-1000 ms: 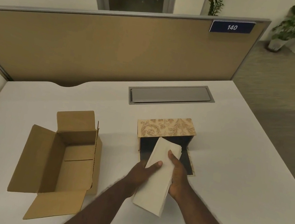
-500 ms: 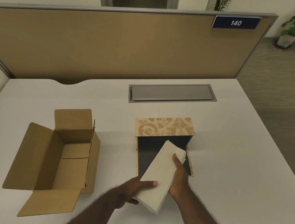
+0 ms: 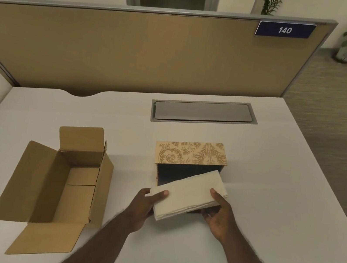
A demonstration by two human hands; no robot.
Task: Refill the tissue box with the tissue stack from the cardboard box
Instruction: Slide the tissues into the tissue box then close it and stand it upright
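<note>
Left hand (image 3: 144,204) and right hand (image 3: 220,217) are gripping the white folded tissue stack (image 3: 187,194) at its ends, slanting over the open dark-lined, gold-patterned tissue box (image 3: 189,157) — risking a corner catching on the rim — with the emptied brown cardboard box (image 3: 61,179) sitting to its left.

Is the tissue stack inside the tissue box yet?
Not yet. Both hands, left hand and right hand, hold the tissue stack slanted over the tissue box, whose dark interior shows behind it.

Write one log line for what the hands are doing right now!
left hand: holds tissue stack | right hand: holds it | stack: above open tissue box | cardboard box: emptied
</note>
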